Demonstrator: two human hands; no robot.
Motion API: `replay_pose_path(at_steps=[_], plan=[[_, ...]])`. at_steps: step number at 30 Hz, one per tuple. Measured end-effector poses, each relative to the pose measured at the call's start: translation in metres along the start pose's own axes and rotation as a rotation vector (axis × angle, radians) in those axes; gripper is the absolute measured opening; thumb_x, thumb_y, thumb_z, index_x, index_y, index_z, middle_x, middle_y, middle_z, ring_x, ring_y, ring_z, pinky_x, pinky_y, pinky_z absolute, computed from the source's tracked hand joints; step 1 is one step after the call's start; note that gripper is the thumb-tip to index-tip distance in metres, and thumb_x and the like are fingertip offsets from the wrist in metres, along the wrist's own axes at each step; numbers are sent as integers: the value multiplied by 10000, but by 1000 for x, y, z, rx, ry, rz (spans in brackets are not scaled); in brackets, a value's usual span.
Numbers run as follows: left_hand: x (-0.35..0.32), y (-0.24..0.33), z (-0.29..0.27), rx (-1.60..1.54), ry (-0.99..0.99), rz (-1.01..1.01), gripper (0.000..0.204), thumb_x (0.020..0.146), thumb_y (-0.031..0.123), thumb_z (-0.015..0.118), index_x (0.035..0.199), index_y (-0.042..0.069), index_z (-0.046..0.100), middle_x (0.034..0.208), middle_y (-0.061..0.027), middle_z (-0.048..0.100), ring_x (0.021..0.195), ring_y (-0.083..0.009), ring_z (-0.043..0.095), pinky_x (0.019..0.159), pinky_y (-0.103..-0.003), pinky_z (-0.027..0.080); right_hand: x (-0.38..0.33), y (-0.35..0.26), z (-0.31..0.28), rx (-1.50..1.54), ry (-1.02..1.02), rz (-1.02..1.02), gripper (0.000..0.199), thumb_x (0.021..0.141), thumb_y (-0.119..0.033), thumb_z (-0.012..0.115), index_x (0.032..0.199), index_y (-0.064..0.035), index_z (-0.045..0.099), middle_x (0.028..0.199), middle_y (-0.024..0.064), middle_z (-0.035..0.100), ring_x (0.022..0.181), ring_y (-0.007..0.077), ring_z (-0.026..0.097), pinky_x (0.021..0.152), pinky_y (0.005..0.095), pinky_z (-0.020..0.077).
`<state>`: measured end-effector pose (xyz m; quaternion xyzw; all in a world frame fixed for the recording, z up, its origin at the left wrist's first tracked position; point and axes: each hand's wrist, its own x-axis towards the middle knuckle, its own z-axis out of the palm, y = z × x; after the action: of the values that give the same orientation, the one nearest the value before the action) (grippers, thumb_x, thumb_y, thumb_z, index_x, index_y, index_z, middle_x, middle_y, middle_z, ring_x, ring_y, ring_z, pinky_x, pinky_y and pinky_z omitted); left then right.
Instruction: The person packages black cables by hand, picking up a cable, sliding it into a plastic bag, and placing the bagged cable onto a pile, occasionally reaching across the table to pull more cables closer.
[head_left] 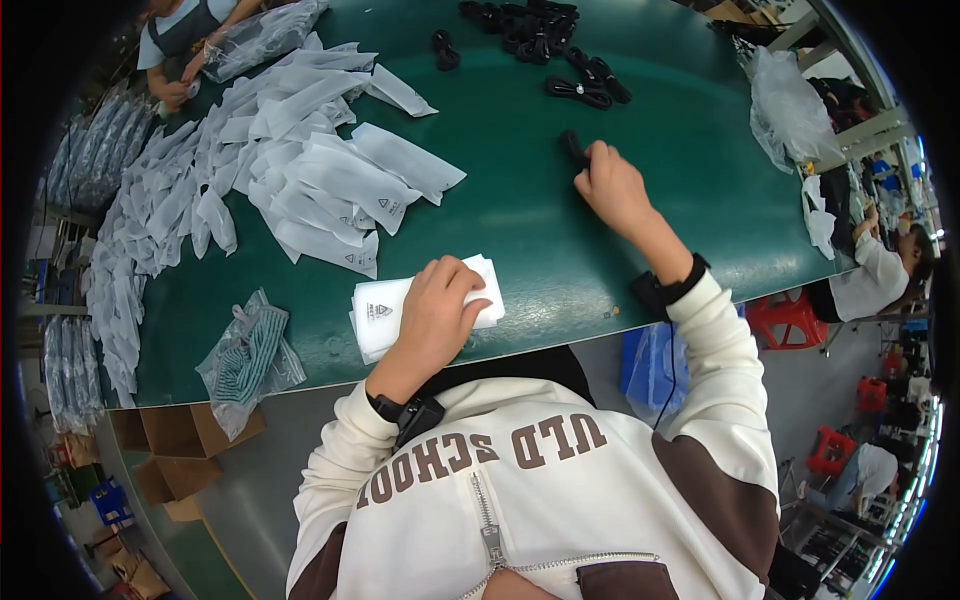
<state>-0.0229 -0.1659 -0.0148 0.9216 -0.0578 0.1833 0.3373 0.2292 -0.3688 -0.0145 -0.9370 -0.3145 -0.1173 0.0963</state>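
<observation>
My left hand (436, 308) lies over a small stack of flat white plastic bags (377, 312) near the table's front edge. Its fingers are bent against the stack, with thumb and forefinger close to each other on the top bag. Farther right, my right hand (612, 186) is closed on a black bundled cable (573, 148), whose far end sticks out past the fingers. Most of that bundle is hidden by the hand. Beyond it lie more black cable bundles (590, 88), with a heap of them (535, 30) at the far edge.
A large pile of filled whitish bags (320, 180) spreads over the left of the green table (520, 210). A clear bag with striped cloth (250, 345) sits front left. Clear plastic (785, 100) hangs at the right edge. A co-worker (190, 40) stands far left; red stools (785, 320) stand right.
</observation>
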Motion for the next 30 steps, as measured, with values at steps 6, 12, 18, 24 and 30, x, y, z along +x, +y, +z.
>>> replay_pose_path(at_steps=[6,12,18,24,30], plan=[[-4,-1,7,-73,34,-96,135,811,31,718,878,17,601,894,-104,595,803,-309,581,719,-407,454,-65,-56,-59,782,-304,129,210,923,-70,517,1092,15,609,885,164,641,740,312,615,696,373,503],[-5,2,5,-356,90,-325,101,830,-6,676,877,13,589,862,-112,586,687,-287,551,721,-377,463,-108,-78,-63,768,-122,-288,190,924,-44,555,1095,7,618,892,144,616,738,294,608,689,371,498],[-2,7,0,-432,92,-269,103,831,-25,665,878,18,583,900,-109,597,776,-282,555,749,-364,462,-115,-81,-54,809,-268,-368,151,930,-66,594,1067,-10,626,912,136,622,745,314,623,700,390,519],[7,15,-9,-228,96,44,127,818,-32,669,891,32,587,955,-109,608,887,-307,547,768,-362,455,-103,-89,-48,1216,-754,293,207,915,-51,643,1121,-31,636,940,102,590,784,243,601,730,336,510],[17,5,-18,-394,161,-78,89,866,8,665,913,28,592,965,-84,615,849,-219,563,754,-323,457,-87,-104,-61,1113,-257,-374,334,906,-30,649,1237,-66,627,1103,113,552,939,216,560,802,318,485]])
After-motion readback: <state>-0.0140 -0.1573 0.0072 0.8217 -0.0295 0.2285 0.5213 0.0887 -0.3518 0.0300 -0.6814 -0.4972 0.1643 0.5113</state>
